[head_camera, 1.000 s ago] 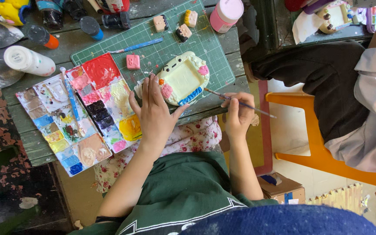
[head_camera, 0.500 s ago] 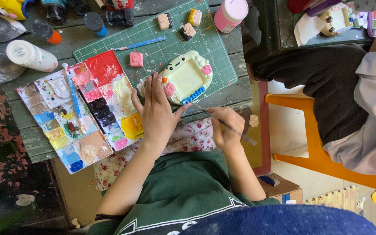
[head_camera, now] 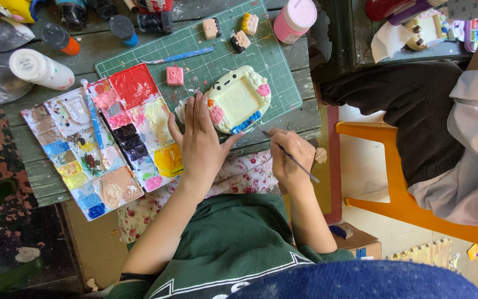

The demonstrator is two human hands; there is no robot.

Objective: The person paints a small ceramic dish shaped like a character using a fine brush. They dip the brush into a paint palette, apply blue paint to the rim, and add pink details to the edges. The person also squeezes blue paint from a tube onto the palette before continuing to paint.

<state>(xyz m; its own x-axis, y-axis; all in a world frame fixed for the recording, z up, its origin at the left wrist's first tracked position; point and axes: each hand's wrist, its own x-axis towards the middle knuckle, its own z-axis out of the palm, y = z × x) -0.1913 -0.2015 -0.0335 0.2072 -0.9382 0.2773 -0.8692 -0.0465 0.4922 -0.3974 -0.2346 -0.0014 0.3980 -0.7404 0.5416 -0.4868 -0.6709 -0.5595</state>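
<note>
Resting spread on the clay frame (head_camera: 238, 101) atop the green cutting mat (head_camera: 275, 77), the left hand (head_camera: 197, 141) is steadying it beside the paint palette (head_camera: 98, 141); the right hand (head_camera: 290, 158), pinching a thin brush (head_camera: 291, 159), is now sitting closer to the frame's lower edge than a moment ago.

The person wears a dark green shirt (head_camera: 233, 243) with a white printed design near the bottom edge, cut off by the frame. Both arms are bare from above the elbow. The left hand (head_camera: 197, 144) and right hand (head_camera: 290, 158) show no rings or watch, as far as the view tells.
</note>
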